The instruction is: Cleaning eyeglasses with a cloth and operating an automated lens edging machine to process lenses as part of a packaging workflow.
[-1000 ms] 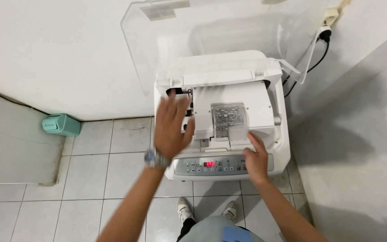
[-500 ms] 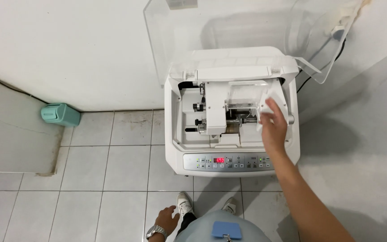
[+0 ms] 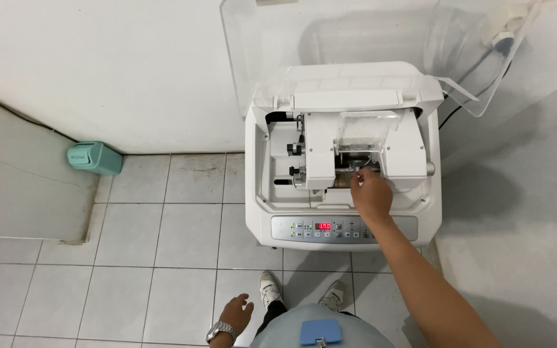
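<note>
right hand (image 3: 372,193) fingertips at machine (image 3: 343,158) chuck, shaft seemingly left-right

The right arm is stretched forward and bare, and the right hand (image 3: 371,193) is turned palm down with the fingers curled together at the tips (whether they pinch something cannot be seen). The left hand (image 3: 234,314) hangs low beside the body, fingers loosely spread, wrist bent.

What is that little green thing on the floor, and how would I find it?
Start at the big white machine with its clear lid raised against the wall. Look left along the foot of the wall, across the grey floor tiles. The small mint-green container lies there on its side, the only coloured thing on the floor.
</note>
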